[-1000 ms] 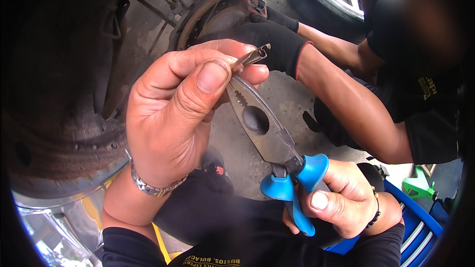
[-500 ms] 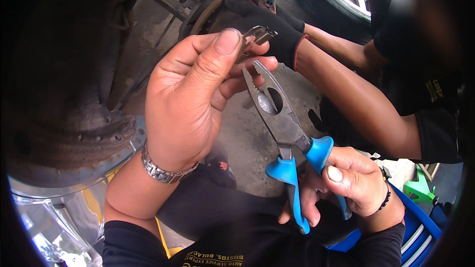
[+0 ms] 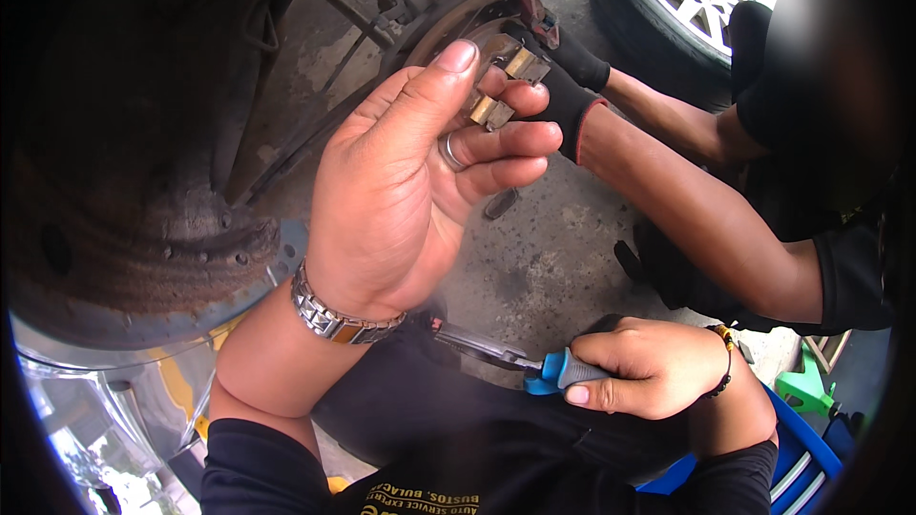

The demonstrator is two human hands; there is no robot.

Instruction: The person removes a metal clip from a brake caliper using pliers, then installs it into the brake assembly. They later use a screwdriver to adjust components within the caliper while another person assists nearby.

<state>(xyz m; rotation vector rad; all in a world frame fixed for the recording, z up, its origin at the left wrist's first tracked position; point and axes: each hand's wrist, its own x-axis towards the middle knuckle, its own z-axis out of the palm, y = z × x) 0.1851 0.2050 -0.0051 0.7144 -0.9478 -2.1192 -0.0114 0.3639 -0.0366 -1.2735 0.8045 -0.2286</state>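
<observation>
My left hand (image 3: 401, 172), a ring and steel watch on it, is raised in the middle, pinching small metal clips (image 3: 520, 64) with brassy faces between thumb and fingers. Lower right, my right hand (image 3: 649, 367) grips the blue-and-grey handles of pliers (image 3: 477, 346); their metal jaws point left over my dark-clothed lap. Just beyond my left hand, a co-worker's black-gloved hands (image 3: 577, 62) are at a rusty brake assembly (image 3: 429, 24), partly hidden by my fingers.
The vehicle's dark wheel well (image 3: 143, 181) fills the left, above shiny chrome (image 3: 105, 420). A detached wheel (image 3: 620, 10) lies at the top right. The co-worker (image 3: 801, 133) crouches on the right. A blue plastic stool (image 3: 801, 458) and green object (image 3: 801, 386) are at the lower right, on the concrete floor (image 3: 534, 248).
The pliers have moved down and away from my left hand and now lie sideways in my right grip. My left hand has moved rightward and turned, showing more of the clips.
</observation>
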